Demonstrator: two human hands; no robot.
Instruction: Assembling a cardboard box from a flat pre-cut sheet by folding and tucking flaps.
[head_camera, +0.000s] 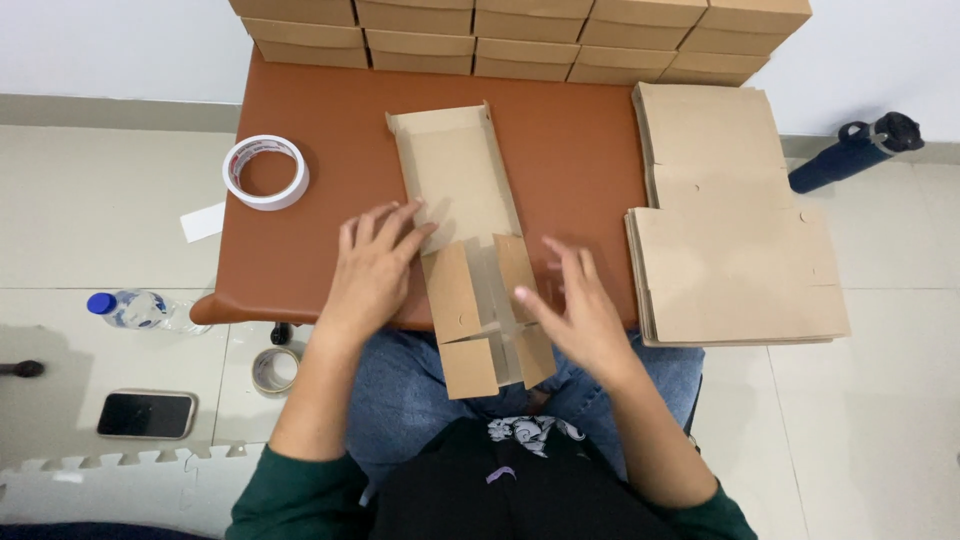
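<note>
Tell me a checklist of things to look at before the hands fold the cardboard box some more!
1. Left hand resting flat on the half-folded box: ok.
2. Right hand gripping a flap: not ok; its fingers are spread open beside the near flaps.
3. Far end walls of the box standing up: ok.
4. Near flaps folded into place: not ok; they hang loose over the table edge.
5. Roll of tape close by: ok, on the table to the left.
6. More flat blanks ready: ok, stacked on the right.
</note>
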